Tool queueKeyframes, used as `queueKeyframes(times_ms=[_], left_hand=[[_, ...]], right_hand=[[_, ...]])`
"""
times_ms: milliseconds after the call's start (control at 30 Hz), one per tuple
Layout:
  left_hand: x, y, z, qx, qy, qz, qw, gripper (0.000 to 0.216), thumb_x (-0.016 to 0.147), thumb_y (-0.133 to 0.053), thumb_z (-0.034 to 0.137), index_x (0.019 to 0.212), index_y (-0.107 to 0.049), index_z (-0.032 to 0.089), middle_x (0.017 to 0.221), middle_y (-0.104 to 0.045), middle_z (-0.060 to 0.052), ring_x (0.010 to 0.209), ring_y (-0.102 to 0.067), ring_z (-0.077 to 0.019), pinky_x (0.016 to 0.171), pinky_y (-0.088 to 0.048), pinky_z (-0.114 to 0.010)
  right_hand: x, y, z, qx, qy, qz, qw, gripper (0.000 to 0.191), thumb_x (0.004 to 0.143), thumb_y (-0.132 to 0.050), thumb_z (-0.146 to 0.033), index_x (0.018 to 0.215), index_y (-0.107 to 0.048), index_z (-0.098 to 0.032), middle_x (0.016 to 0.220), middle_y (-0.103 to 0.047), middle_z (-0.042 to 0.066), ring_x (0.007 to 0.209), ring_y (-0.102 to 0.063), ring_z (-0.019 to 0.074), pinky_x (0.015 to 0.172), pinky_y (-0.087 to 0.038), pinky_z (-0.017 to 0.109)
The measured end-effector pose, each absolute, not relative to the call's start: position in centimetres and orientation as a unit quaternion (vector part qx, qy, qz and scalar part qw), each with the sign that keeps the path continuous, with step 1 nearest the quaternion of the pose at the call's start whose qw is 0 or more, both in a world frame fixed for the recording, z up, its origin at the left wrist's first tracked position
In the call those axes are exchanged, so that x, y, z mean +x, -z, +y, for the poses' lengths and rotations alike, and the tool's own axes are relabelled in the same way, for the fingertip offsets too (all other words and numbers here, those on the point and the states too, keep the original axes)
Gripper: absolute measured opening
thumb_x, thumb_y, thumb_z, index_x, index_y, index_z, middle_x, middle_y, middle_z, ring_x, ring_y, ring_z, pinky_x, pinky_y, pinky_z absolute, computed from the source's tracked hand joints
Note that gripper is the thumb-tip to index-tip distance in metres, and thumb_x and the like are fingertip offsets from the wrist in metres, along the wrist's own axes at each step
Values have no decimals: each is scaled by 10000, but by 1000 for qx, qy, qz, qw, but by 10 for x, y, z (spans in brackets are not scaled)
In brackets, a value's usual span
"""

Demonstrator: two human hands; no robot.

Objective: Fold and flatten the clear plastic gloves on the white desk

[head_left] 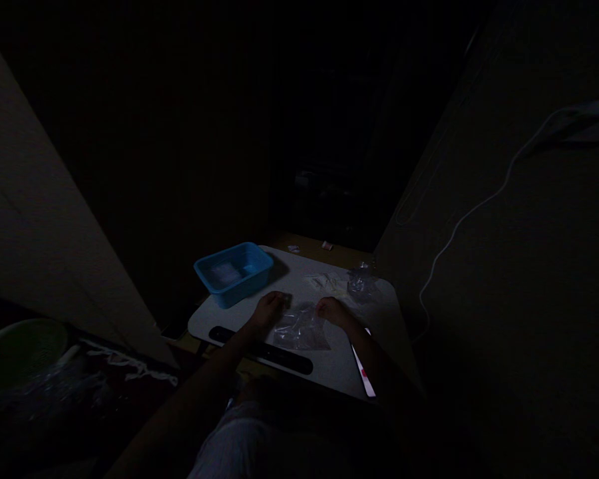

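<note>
In dim light a clear plastic bag (302,330) lies on a small white table (299,266) in front of me. At the bag's upper left corner is my left hand (270,307), its fingers pinched together. Something small and dark seems to sit at those fingertips, too dim to name. My right hand (331,310) is closed at the upper right edge of the bag, fingers curled against the plastic. Behind the hands lie thin, pale pieces (327,283), perhaps in clear wrapping. More crumpled clear plastic (363,283) rests at the far right.
A blue plastic basket (234,291) stands at the table's left, with something pale inside. A phone with a lit screen (363,369) lies under my right forearm. Along the near edge runs a dark slot (262,350). A white cable (459,223) hangs down the right wall.
</note>
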State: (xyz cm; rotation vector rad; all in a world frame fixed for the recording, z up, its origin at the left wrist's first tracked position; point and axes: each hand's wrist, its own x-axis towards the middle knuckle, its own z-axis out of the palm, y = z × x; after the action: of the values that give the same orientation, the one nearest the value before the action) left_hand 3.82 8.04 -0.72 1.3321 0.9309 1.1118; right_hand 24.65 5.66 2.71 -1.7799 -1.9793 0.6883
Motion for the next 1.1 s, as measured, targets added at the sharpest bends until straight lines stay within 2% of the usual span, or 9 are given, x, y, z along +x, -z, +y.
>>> queueKeyframes(times_ms=[133, 300, 433, 533, 600, 733, 833, 1000, 1100], left_hand=[[33, -16, 86, 610, -347, 394, 594, 412, 659, -583, 377, 1000, -513, 155, 867, -618, -58, 502, -514, -81, 446, -390, -207], [34, -37, 89, 684, -218, 400, 570, 333, 589, -619, 251, 898, -604, 125, 581, -585, 20, 360, -403, -52, 350, -290, -176], [47, -44, 95, 702, -231, 425, 523, 434, 616, -589, 207, 1035, -552, 100, 524, -553, 32, 403, -452, -77, 405, -341, -190], [56, -49, 98, 713, -258, 422, 496, 549, 587, -609, 148, 1124, -500, 103, 647, -606, -9, 585, -553, -128, 540, -417, -227], [61, -53, 97, 722, -272, 413, 484, 593, 558, -620, 111, 1137, -496, 132, 857, -626, -58, 770, -572, -167, 645, -437, -252], [74, -62, 88, 748, -294, 335, 491, 586, 569, -590, 86, 1136, -504, 205, 1172, -511, -73, 1039, -480, -206, 778, -426, -280], [84, -70, 81, 764, -275, 260, 523, 489, 594, -544, 73, 1068, -558, 194, 1070, -584, -54, 975, -526, -187, 770, -434, -282], [87, -82, 74, 781, -268, 283, 488, 125, 627, -572, 164, 706, -658, 120, 695, -658, -37, 685, -590, -150, 659, -457, -256], [82, -90, 73, 779, -287, 305, 466, 123, 639, -576, 215, 639, -643, 111, 640, -649, -33, 653, -587, -144, 647, -456, -247]], right_hand=[[246, -34, 56, -584, -279, -718, 257, 63, 600, -532, -112, 627, -580, -142, 630, -617, 1, 603, -564, 106, 550, -427, 192], [250, -48, 49, -550, -293, -721, 303, 87, 592, -524, -100, 627, -592, -143, 625, -620, 4, 602, -563, 107, 562, -434, 203], [254, -64, 40, -535, -297, -728, 309, 122, 602, -511, -95, 633, -618, -145, 668, -642, 19, 652, -575, 121, 616, -440, 226], [257, -76, 32, -528, -304, -732, 304, 122, 610, -527, -130, 655, -640, -146, 696, -654, 28, 675, -585, 135, 629, -445, 237], [260, -84, 27, -521, -319, -733, 298, 133, 615, -535, -157, 680, -651, -149, 719, -659, 29, 683, -589, 141, 629, -447, 241], [267, -96, 18, -503, -385, -719, 285, 167, 607, -536, -171, 714, -663, -151, 731, -659, 20, 683, -588, 142, 634, -441, 241], [273, -100, 14, -493, -418, -704, 293, 168, 592, -534, -169, 700, -660, -144, 704, -654, 15, 669, -582, 137, 636, -431, 236], [283, -102, 11, -513, -398, -686, 329, 187, 593, -550, -196, 743, -651, -145, 733, -654, 24, 661, -578, 134, 612, -432, 234], [287, -103, 11, -543, -337, -697, 324, 166, 598, -561, -207, 722, -653, -145, 702, -652, 24, 641, -577, 136, 591, -435, 232]])
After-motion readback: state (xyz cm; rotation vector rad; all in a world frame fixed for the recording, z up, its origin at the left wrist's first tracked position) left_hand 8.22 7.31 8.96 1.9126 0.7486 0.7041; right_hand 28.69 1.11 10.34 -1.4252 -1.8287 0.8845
